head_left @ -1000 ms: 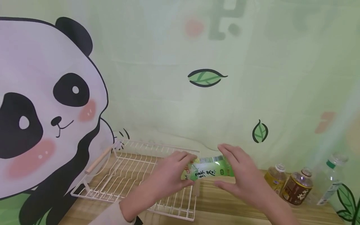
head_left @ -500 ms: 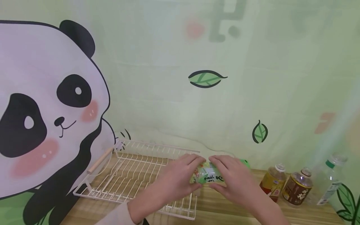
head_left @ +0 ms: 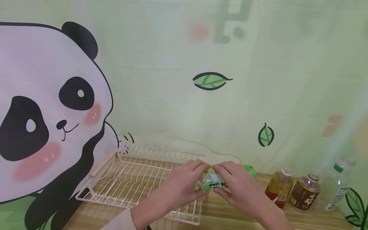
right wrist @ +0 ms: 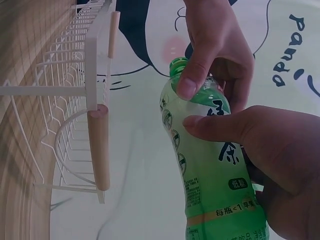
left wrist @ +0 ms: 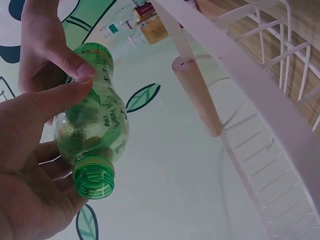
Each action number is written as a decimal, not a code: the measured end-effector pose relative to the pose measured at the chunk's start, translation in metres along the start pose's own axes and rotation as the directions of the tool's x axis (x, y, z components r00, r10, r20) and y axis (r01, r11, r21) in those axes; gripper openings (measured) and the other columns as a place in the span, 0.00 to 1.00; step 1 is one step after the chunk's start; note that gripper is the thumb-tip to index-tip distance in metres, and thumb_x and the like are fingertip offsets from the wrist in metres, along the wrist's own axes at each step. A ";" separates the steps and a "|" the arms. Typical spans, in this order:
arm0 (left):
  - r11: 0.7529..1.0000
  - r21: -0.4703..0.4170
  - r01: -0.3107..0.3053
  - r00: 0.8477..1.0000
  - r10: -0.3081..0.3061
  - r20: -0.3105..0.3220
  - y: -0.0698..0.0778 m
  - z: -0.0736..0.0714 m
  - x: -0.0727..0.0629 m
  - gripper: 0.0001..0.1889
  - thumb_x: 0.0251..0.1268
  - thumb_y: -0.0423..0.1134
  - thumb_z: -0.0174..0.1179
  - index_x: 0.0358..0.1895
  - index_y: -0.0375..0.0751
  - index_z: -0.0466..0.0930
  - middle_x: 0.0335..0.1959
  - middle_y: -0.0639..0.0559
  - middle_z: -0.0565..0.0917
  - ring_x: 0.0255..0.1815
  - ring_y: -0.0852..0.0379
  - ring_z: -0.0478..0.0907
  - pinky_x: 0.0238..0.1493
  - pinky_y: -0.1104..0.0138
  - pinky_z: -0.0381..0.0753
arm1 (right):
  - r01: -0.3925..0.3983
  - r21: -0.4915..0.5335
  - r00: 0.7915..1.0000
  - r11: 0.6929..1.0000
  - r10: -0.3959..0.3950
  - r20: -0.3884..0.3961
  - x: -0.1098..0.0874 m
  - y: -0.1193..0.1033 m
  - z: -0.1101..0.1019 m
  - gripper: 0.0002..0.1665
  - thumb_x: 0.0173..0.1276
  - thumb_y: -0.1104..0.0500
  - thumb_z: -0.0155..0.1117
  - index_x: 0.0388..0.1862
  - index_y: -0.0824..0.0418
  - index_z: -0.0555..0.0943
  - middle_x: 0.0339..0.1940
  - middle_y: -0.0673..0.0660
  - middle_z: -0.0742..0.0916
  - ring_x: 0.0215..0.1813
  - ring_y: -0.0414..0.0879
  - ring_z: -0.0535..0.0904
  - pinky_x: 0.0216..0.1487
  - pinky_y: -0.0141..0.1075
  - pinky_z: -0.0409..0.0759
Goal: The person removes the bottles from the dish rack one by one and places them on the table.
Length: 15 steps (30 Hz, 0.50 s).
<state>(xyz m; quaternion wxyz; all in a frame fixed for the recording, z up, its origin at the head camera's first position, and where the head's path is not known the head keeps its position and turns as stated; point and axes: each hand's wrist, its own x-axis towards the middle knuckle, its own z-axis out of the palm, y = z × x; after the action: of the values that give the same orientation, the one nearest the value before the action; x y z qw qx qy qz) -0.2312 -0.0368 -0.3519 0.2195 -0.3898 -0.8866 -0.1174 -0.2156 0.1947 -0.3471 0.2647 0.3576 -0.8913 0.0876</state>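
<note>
A green tea bottle (head_left: pixel 211 181) of clear plastic is held lying sideways above the table, its neck toward the left. My left hand (head_left: pixel 185 179) grips it near the neck end. Close beside it, my right hand (head_left: pixel 240 185) holds the labelled middle, and the base sticks out past the knuckles. In the left wrist view, the bottle's threaded green neck (left wrist: pixel 94 180) shows below my left thumb, with no cap on it. Both thumbs lie on the label of the bottle (right wrist: pixel 210 175) in the right wrist view. Part of the label is hidden by the hands.
Left of the hands, a white wire dish rack (right wrist: pixel 92 50) with a wooden handle (head_left: pixel 101 166) stands on the wooden table (head_left: pixel 230 214). To the right stand a yellow-labelled bottle (head_left: pixel 280 187), a brown-labelled bottle (head_left: pixel 304 193) and a clear bottle (head_left: pixel 334 188). A panda-print cloth hangs behind.
My right hand has come left and down, from the bottle's right end onto its label beside my left hand. Bottle and left hand have shifted slightly right and down. The last half second shows little motion.
</note>
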 end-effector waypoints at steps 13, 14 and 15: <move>1.000 0.015 -0.004 0.998 0.003 0.058 -0.006 0.002 0.002 0.41 0.60 0.58 0.79 0.73 0.44 0.76 0.66 0.55 0.82 0.60 0.58 0.84 0.54 0.70 0.87 | 0.028 0.008 1.000 1.000 -0.028 -0.006 -0.002 0.008 0.002 0.40 0.57 0.50 0.88 0.66 0.59 0.82 0.57 0.49 0.86 0.56 0.44 0.82 0.52 0.42 0.87; 1.000 0.007 -0.005 0.998 0.004 0.065 -0.007 0.002 0.002 0.41 0.60 0.58 0.79 0.73 0.44 0.76 0.66 0.55 0.82 0.60 0.58 0.84 0.53 0.70 0.87 | 0.028 0.011 1.000 1.000 -0.028 -0.006 -0.002 0.008 0.002 0.40 0.57 0.50 0.88 0.66 0.59 0.82 0.57 0.49 0.86 0.56 0.44 0.82 0.52 0.42 0.87; 1.000 -0.001 -0.007 0.998 0.007 0.070 -0.008 0.002 0.001 0.41 0.60 0.58 0.79 0.73 0.44 0.75 0.66 0.55 0.82 0.59 0.58 0.84 0.53 0.70 0.87 | 0.027 0.011 1.000 1.000 -0.027 -0.005 -0.002 0.007 0.003 0.40 0.57 0.50 0.88 0.66 0.59 0.82 0.57 0.49 0.86 0.56 0.44 0.82 0.51 0.41 0.87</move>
<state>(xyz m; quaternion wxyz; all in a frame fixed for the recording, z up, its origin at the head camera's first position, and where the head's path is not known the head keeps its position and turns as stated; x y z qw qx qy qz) -0.2386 -0.0407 -0.3530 0.1886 -0.3966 -0.8925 -0.1031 -0.2207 0.2004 -0.3502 0.2658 0.3708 -0.8853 0.0898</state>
